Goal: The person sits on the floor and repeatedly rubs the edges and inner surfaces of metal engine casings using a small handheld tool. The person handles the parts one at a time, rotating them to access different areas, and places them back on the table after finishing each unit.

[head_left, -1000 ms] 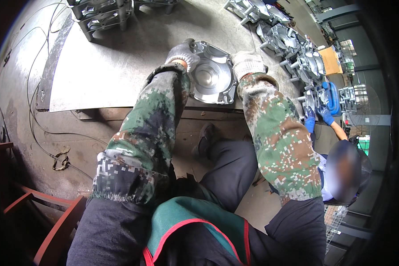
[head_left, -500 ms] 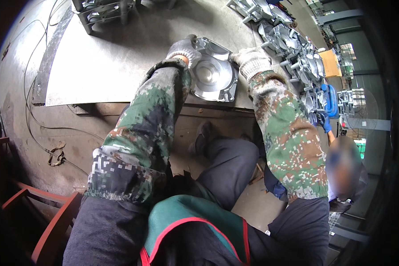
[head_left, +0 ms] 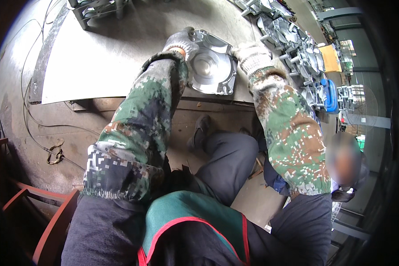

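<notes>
A silver metal casting (head_left: 213, 71) with a round, smooth machined recess and a cut-out flange lies at the near edge of the metal-topped table (head_left: 97, 66). My left hand (head_left: 181, 43), in a greyish knitted glove, is closed on its left edge near the far corner. Opposite, my right hand (head_left: 252, 57), in a similar pale glove, has its fingertips on the casting's right edge near the far corner. Both fingertips are partly hidden against the metal. Camouflage sleeves cover my forearms.
Several similar castings (head_left: 292, 42) line the table's right side, with a blue plastic piece (head_left: 329, 95) beside them. A dark metal fixture (head_left: 97, 11) stands at the far left. A co-worker (head_left: 346, 164) is at the right. Cables (head_left: 29, 102) trail over the floor near a red-brown frame (head_left: 53, 226).
The view has shifted slightly, so the casting and table sit a little higher in it. Both hands keep their places on the casting. The co-worker's blue-gloved hand no longer shows.
</notes>
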`<state>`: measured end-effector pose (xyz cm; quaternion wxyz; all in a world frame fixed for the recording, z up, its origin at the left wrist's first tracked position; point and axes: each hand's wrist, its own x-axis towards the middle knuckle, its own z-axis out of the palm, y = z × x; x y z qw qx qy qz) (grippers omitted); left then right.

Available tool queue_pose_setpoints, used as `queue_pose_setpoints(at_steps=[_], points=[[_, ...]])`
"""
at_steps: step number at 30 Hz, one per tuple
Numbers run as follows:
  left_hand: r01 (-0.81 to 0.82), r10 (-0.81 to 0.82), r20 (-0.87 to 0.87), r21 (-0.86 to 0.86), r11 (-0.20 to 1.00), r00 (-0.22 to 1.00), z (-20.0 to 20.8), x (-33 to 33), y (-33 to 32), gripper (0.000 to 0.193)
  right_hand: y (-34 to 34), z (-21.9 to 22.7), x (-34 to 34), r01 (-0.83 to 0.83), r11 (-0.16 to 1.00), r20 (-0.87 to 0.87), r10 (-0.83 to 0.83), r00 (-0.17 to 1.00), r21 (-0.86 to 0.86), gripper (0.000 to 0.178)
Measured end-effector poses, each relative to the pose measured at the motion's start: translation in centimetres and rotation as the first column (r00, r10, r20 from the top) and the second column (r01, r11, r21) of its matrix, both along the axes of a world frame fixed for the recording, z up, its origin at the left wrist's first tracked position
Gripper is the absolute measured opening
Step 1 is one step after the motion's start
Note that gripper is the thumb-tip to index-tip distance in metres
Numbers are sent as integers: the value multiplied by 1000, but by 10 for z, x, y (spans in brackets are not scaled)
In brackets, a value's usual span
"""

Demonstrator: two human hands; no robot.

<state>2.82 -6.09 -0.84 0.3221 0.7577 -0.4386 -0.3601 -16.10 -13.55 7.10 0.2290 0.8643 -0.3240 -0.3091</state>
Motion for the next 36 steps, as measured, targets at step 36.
queue_pose_setpoints(at_steps=[36], points=[[-297, 285, -127, -88, 951, 950, -8, -55, 1, 53, 80, -5, -68, 254, 966, 237, -236, 943, -50, 24]])
